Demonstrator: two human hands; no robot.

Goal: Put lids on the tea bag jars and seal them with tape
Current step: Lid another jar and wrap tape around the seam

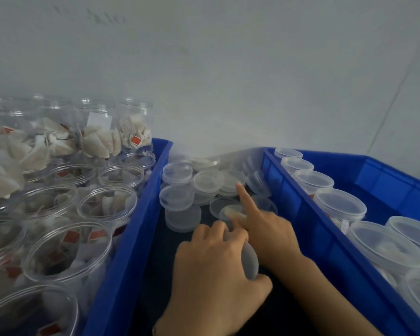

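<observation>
Your left hand point(216, 275) has its fingers curled round a grey rounded object point(250, 263), possibly the tape, though you cannot tell. It sits low between the two blue bins, nearer you than the lids. Your right hand point(267, 229) is further forward, forefinger point(246, 197) stretched straight and the other fingers folded, thumb pinching a loose lid point(233, 212) tilted just ahead of the knuckles. The lid pile point(204, 183) lies beyond that fingertip, toward the far wall, so the right hand is plainly the nearer one. The open jars point(107, 202) stand off to your left in the left bin point(136, 226), while the capped jars point(340, 204) fill the right bin point(325, 229).
</observation>
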